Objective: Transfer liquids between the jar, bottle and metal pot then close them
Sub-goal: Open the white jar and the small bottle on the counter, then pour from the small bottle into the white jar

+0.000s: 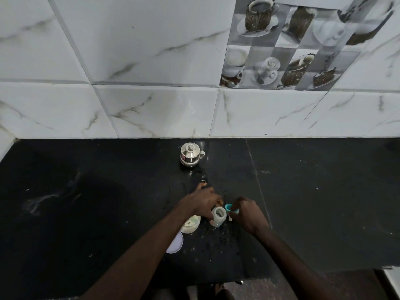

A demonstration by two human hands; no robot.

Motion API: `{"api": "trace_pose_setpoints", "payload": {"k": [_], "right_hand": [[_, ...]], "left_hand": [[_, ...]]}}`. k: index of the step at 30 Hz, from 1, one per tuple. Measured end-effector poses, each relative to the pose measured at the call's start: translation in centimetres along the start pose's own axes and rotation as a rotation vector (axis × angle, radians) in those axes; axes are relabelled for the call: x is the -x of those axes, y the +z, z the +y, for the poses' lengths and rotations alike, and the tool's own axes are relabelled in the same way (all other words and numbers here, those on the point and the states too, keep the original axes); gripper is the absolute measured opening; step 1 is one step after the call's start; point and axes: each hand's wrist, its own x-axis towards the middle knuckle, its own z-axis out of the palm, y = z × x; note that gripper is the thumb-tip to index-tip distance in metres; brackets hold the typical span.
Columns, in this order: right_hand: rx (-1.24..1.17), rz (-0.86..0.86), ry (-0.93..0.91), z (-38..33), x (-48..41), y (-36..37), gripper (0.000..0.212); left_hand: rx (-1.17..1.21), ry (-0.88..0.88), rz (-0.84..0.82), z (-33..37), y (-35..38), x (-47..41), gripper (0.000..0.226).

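Note:
A small white bottle (218,216) stands uncapped on the black counter (324,202), near the front middle. My left hand (203,202) grips it from the left. My right hand (246,213) holds a teal cap (231,208) just right of the bottle's mouth. A cream jar (191,224) sits open under my left wrist, partly hidden. Its white lid (175,243) lies flat in front of it. The shiny metal pot (190,153), lid on, stands near the wall.
Spilled droplets (220,234) wet the counter around the bottle, and a wet trail (200,176) runs from the pot toward my hands. A marble-tiled wall (151,109) backs the counter. The counter's front edge (249,278) is close below my arms.

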Motion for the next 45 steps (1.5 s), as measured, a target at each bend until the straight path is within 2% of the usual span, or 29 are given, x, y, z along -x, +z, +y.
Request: {"api": "trace_pose_setpoints", "payload": {"k": [7,18,28,31,36,40,45], "right_hand": [[0.191,-0.137,-0.083,-0.5,-1.7,0.3,0.027],[0.395,-0.182,-0.236,0.0,-2.8,0.6,0.03],[0.377,-0.187,-0.251,0.5,-2.8,0.5,0.038],[0.362,-0.201,-0.241,0.5,-2.9,0.6,0.034],[0.369,-0.193,-0.248,0.5,-2.9,0.2,0.029],[0.365,-0.166,-0.26,0.4,-2.8,-0.2,0.027],[0.387,-0.086,-0.303,0.7,-2.6,-0.6,0.019]], "left_hand": [[0.014,0.02,0.006,0.5,-0.1,0.1,0.061],[0.039,0.031,0.009,0.8,-0.6,0.4,0.064],[0.026,0.02,0.014,0.5,-0.6,0.2,0.067],[0.053,0.012,-0.005,0.4,-1.0,0.6,0.071],[0.185,-0.036,0.009,0.2,-2.8,1.6,0.082],[0.394,-0.113,0.036,-0.7,-4.0,2.9,0.086],[0.722,-0.261,0.141,-2.6,-4.0,5.4,0.059]]}}
